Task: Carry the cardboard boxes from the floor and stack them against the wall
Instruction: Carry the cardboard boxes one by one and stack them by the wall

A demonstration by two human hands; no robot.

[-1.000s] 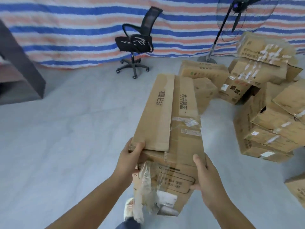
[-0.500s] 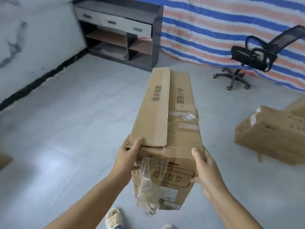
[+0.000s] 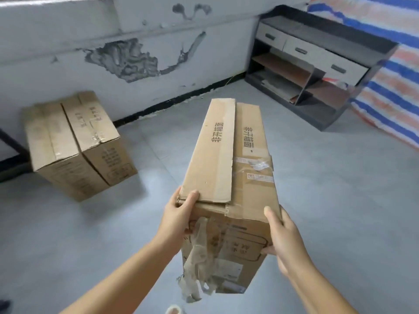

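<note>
Left fingers: the thumb (image 3: 191, 196) is laid over the top near corner of the long cardboard box (image 3: 229, 168); the rest are wrapped under the edge, so it's clamped on by the left hand (image 3: 178, 217).
Right fingers: curled round the box's right near corner, thumb (image 3: 271, 215) pressed up along the edge, the right hand (image 3: 284, 239) gripping from the side.
Long cardboard box: held up off the floor (image 3: 317, 200) between both hands, long axis pointed away, one top flap sat loose over the other, printed characters seen on both flaps.
Loose tape: a torn clear strip (image 3: 197, 264) is left dangling off the near end face.
Second box: a taped cardboard box (image 3: 74, 143) is parked on the floor, right up by the wall (image 3: 68, 30), well apart from the carried one.
Shelf unit: a dark cabinet with drawers (image 3: 315, 62) is seen in the corner by a striped tarp (image 3: 390, 71).
</note>
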